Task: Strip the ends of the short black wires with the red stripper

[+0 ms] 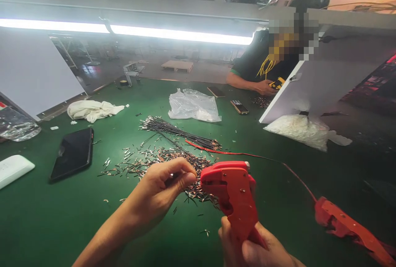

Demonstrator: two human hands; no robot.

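Observation:
My right hand (260, 242) is wrapped round the handle of a red wire stripper (239, 193), whose jaws face left. Thumb and forefinger of my left hand (168, 184) are pinched together right beside those jaws, on what looks like a thin wire; only a tiny bit of it shows between the fingertips and the tool. Beneath and behind both lies a heap of short black wire offcuts (154, 158) with bare copper ends. Just beyond the heap rests a bundle of long black wires (182, 131), with a few strands straying toward the heap.
A second red tool (349, 226) lies at right, near a red cord (229, 153). Around the green table (130, 226) are a black phone (74, 153), a white cloth (93, 110), a clear plastic bag (194, 106) and a filled bag (300, 129). Opposite, a co-worker's hand (266, 87) holds a yellow-black tool.

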